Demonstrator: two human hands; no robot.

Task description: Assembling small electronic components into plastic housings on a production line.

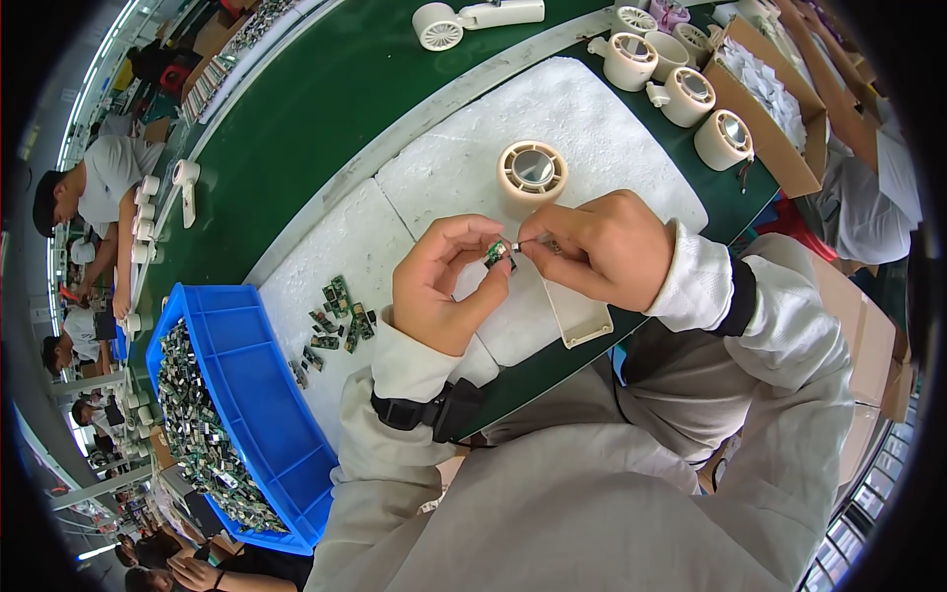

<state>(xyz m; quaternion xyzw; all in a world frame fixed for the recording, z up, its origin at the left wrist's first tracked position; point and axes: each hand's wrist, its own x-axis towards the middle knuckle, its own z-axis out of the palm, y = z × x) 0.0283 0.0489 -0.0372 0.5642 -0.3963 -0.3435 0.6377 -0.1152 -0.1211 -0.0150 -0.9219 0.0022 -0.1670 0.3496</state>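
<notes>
Between the fingertips of my left hand (444, 281) is a small green circuit board (497, 253). My right hand (602, 252) pinches a small white connector (516, 248) at the board's edge; whether it is seated in the board I cannot tell. Just beyond my hands a round cream fan housing (533, 172) with a shiny centre disc stands on the white foam sheet (444, 163). Under my right hand lies a cream handle shell (582, 321), partly hidden by that hand. Loose circuit boards (340, 314) lie left of my left hand.
A blue bin (261, 385) full of circuit boards stands at the left. More fan housings (688, 96) and a carton of white pieces (769, 89) are at the far right. One assembled handheld fan (473, 20) lies on the green belt (296, 128). Other people sit along both sides.
</notes>
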